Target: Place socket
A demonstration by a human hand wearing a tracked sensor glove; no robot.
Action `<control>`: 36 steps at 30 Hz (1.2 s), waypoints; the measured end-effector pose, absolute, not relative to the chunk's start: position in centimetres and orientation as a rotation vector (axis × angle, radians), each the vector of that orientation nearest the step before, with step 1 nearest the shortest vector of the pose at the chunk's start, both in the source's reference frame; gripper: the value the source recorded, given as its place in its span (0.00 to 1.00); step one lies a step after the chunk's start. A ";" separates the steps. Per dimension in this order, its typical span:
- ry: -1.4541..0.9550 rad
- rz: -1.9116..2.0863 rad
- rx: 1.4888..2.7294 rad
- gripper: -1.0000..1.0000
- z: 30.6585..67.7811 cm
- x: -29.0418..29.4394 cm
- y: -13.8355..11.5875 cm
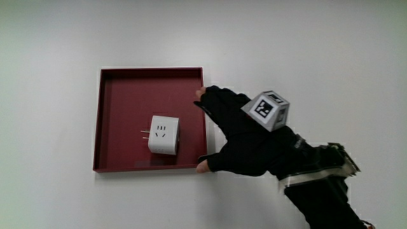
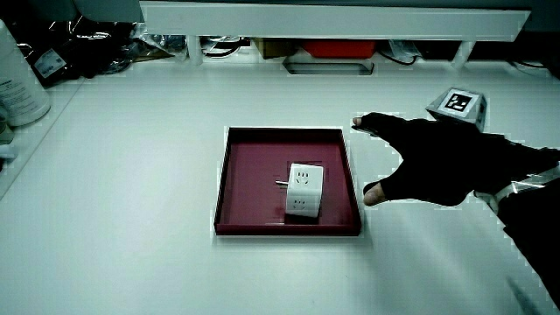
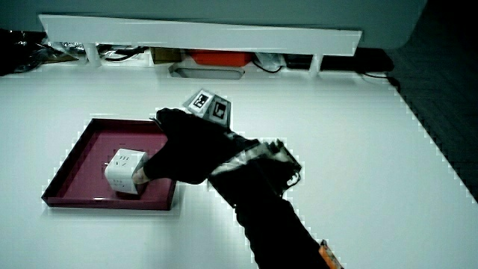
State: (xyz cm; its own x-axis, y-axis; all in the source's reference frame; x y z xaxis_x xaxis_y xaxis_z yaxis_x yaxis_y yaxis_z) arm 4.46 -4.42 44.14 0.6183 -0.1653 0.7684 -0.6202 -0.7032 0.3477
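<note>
A white cube-shaped socket (image 1: pixel 164 135) with metal prongs on one side lies inside a dark red square tray (image 1: pixel 121 95), close to the tray wall nearest the person. It shows in both side views (image 2: pixel 304 192) (image 3: pixel 125 171). The hand (image 1: pixel 238 132) in its black glove hovers just outside the tray, beside the tray wall closest to the socket, fingers spread and holding nothing. It does not touch the socket. The patterned cube (image 1: pixel 266 109) sits on the back of the hand. In a side view the hand (image 3: pixel 187 146) partly overlaps the tray.
A low white partition (image 2: pixel 332 19) runs along the table, with cables and a red item under it. A white container (image 2: pixel 19 83) stands at the table's edge, farther from the person than the tray.
</note>
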 end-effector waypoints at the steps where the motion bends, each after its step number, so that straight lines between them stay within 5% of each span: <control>1: -0.616 0.940 2.238 0.50 45.2 4.2 -4.3; 14: -0.573 0.875 2.151 0.50 49.4 2.3 -2.6; 27: -0.536 0.885 2.111 0.50 49.6 2.4 -2.6; 36: -0.528 0.894 2.107 0.30 50.2 2.6 -2.5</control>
